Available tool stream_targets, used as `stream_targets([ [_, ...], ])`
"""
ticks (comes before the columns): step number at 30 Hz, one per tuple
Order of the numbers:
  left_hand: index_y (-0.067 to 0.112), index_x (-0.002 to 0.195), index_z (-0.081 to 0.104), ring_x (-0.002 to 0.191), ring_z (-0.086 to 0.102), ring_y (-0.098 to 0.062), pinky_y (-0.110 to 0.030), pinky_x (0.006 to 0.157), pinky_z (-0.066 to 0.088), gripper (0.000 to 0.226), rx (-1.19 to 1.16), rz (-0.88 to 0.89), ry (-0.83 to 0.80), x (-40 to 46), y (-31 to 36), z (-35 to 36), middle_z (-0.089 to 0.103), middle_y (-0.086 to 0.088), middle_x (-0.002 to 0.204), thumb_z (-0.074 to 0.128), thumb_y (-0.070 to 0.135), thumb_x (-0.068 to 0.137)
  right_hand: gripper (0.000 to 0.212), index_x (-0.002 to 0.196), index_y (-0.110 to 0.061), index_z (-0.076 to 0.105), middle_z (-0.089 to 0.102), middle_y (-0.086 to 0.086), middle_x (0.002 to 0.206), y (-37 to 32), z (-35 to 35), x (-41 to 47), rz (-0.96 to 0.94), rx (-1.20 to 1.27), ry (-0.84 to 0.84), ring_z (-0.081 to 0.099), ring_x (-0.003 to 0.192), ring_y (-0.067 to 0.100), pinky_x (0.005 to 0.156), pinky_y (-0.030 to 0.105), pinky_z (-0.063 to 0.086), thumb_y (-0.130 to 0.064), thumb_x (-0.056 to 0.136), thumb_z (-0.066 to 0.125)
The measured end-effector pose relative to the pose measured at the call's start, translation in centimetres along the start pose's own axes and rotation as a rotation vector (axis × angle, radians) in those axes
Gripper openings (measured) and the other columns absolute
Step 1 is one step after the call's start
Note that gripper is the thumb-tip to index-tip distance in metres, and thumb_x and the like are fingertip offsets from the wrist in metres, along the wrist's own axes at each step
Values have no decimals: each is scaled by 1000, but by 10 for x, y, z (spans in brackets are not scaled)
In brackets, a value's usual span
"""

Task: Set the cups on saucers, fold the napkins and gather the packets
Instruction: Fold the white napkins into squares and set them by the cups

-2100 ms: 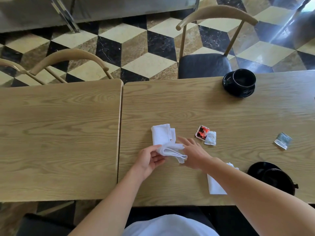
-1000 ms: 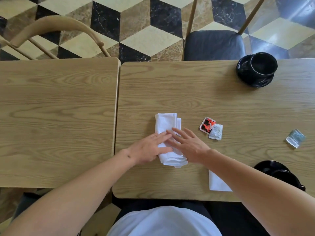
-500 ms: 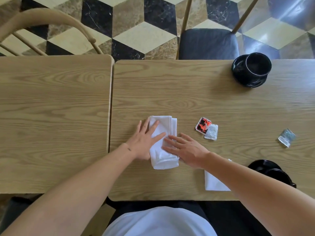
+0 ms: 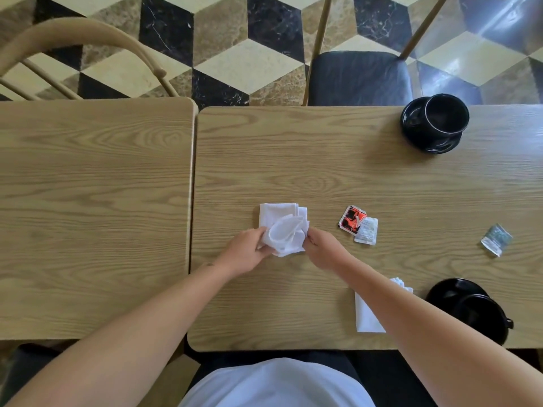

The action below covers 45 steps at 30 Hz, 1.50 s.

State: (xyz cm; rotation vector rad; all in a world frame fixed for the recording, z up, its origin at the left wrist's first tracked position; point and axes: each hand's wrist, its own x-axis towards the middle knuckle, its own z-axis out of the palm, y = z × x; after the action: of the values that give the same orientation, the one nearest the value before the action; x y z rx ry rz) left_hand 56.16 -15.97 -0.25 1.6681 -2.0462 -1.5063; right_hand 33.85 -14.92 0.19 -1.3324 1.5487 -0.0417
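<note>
Our left hand (image 4: 245, 250) and right hand (image 4: 321, 248) pinch opposite sides of the white napkin (image 4: 283, 230) at the tabletop (image 4: 293, 171) centre. At two o'clock we see a black cup (image 4: 446, 114), apparently empty, on its saucer (image 4: 426, 139); packets (image 4: 358, 224) lie at three.

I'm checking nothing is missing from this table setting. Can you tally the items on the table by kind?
Cups: 2, far and near
Saucers: 2, far and near
Napkins: 2, one in both hands, one under the right forearm
Packets: 3, red, white, greenish
Total: 9
</note>
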Motion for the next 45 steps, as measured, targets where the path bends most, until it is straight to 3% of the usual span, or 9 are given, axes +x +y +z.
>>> stream_targets([
  [2, 37, 99, 65, 89, 66, -9, -17, 73, 47, 6, -179, -175, -22, 8, 4, -3, 70, 21, 91, 63, 36, 94, 21, 108, -16, 64, 71, -1, 96, -6, -4, 1, 9, 218, -31, 63, 83, 16, 70, 30, 49, -11, 92, 52],
  [7, 25, 118, 66, 104, 69, -20, -39, 95, 51, 30, -444, -339, 13, 20, 14, -9, 74, 4, 109, 46, 41, 102, 23, 108, -26, 66, 74, -7, 98, -16, -6, 4, 109, 480, 18, 69, 81, 7, 57, 16, 48, -27, 87, 75],
  [12, 13, 85, 55, 81, 57, -29, -34, 65, 39, 39, -244, -478, 140, 32, 21, -5, 59, -7, 81, 37, 42, 103, 36, 92, -6, 64, 58, 1, 74, -22, 3, 21, 254, 248, 197, 54, 68, 22, 61, 33, 39, -41, 97, 56],
  [17, -4, 103, 62, 101, 62, -40, -39, 79, 45, 49, -54, -569, 212, 46, 29, 2, 67, -23, 107, 30, 32, 106, 46, 66, -14, 44, 49, -1, 65, -27, 2, 33, 325, 145, 241, 48, 61, 21, 53, 32, 32, -41, 103, 41],
  [22, -1, 99, 66, 97, 63, -36, -35, 71, 39, 56, 0, -671, 252, 54, 29, 8, 71, -18, 104, 29, 39, 106, 50, 68, -14, 51, 59, 4, 77, -31, -2, 42, 373, 93, 249, 59, 76, 29, 63, 32, 40, -48, 102, 38],
  [30, 6, 103, 72, 100, 66, -37, -36, 73, 43, 60, 133, -679, 269, 63, 26, 9, 73, -16, 105, 33, 52, 103, 49, 61, -20, 47, 58, -3, 65, -25, -7, 46, 322, -37, 266, 66, 70, 29, 48, 27, 33, -58, 91, 52],
  [34, 7, 103, 61, 97, 64, -37, -35, 67, 39, 42, 277, -602, 308, 54, 35, 9, 70, -14, 104, 40, 44, 100, 40, 91, -20, 53, 64, -2, 86, -22, -6, 43, 354, -47, 337, 66, 82, 27, 59, 32, 40, -60, 86, 58],
  [40, 11, 84, 54, 83, 65, -27, -33, 69, 48, 29, -567, -818, 299, 43, 40, 13, 70, -10, 100, 75, 31, 79, 49, 103, -12, 48, 62, 1, 97, -28, 1, 37, 423, 117, 313, 60, 83, 23, 55, 31, 37, -53, 83, 65],
  [45, 12, 104, 68, 78, 71, -21, -29, 66, 55, 27, -1000, -615, 146, 37, 52, -1, 76, -5, 90, 72, 10, 77, 46, 89, -17, 59, 62, -3, 87, -19, -20, 29, 417, 336, 220, 56, 72, 12, 61, 29, 41, -61, 79, 69],
])
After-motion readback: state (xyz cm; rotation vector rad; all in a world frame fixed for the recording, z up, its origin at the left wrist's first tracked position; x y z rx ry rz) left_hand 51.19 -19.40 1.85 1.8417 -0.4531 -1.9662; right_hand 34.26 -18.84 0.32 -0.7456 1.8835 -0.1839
